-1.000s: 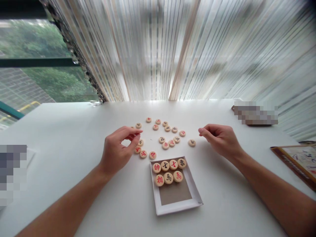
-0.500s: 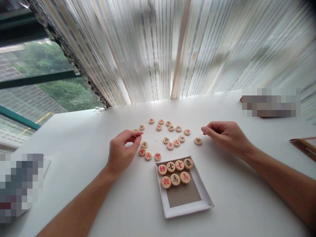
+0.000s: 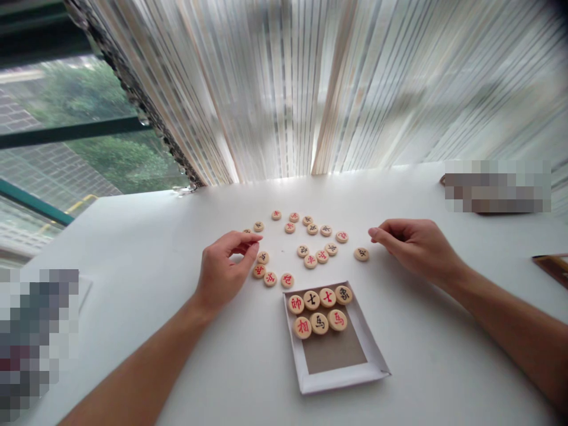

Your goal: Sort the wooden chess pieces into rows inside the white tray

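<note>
My left hand (image 3: 233,260) hovers at the left end of the scattered discs, thumb and index tips a little apart, nothing between them. Beside its thumb lies a black-marked disc (image 3: 263,257). My right hand (image 3: 402,239) is curled on the right, thumb pressed to the fingers; whatever it may hold is hidden. Just left of it rests another black-marked disc (image 3: 361,254). Nearer me, an open white box (image 3: 346,377) holds two rows of round wooden pieces with red or black characters, among them a red-marked piece (image 3: 338,320) at the right of the lower row.
Several wooden discs, such as a red-marked one (image 3: 287,280), lie loose on the white table (image 3: 213,378) beyond the box. A string curtain (image 3: 275,89) hangs behind the table. Blurred-out items sit at the far left and the back right.
The whole view has shifted slightly, so the table items appear a little further right. My left thumb and index finger look slightly further apart; the discs and box keep their arrangement.
</note>
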`<state>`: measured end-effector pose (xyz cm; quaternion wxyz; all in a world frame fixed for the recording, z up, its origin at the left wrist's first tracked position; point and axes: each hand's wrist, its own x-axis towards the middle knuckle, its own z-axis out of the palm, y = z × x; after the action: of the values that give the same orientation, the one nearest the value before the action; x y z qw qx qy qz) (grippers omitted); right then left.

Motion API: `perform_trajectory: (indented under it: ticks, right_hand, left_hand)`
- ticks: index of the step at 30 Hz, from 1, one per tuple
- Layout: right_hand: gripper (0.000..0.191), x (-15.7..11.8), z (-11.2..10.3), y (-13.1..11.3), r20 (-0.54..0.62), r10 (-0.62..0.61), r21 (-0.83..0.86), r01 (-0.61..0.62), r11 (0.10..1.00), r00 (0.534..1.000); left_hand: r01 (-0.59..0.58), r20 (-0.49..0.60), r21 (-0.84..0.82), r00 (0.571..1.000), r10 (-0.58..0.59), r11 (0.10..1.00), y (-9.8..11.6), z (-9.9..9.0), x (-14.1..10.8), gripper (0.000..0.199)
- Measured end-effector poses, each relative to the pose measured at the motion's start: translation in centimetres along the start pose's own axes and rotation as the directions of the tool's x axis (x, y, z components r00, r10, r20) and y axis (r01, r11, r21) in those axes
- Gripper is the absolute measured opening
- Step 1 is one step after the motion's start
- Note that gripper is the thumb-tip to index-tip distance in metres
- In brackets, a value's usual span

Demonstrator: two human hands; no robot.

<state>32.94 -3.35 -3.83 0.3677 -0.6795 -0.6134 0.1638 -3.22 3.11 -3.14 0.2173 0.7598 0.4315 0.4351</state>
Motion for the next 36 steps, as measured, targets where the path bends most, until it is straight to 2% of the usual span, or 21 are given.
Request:
perform_trajectory:
  ticks: [10, 22, 36]
  right_hand:
    - [0.049, -0.1, 0.1, 0.1, 0.021, -0.026, -0.028, 0.027, 0.999, 0.999]
    - [0.048, -0.2, -0.1, -0.9, -0.007, -0.056, -0.007, 0.056, 0.998, 0.998]
    - [0.043, 0.0, -0.1, -0.8, 0.033, -0.038, -0.01, 0.039, 0.999, 0.999]
  left_hand:
    - [0.013, 0.004, 0.0, 1.0, -0.013, 1.0, 0.3, 0.0, -0.1, 0.015]
    - [0.024, 0.003, -0.013, 1.0, -0.024, 1.0, 0.5, 0.2, -0.1, 0.018]
    - [0.032, 0.016, -0.019, 0.999, -0.031, 0.999, 0.2, 0.2, -0.2, 0.019]
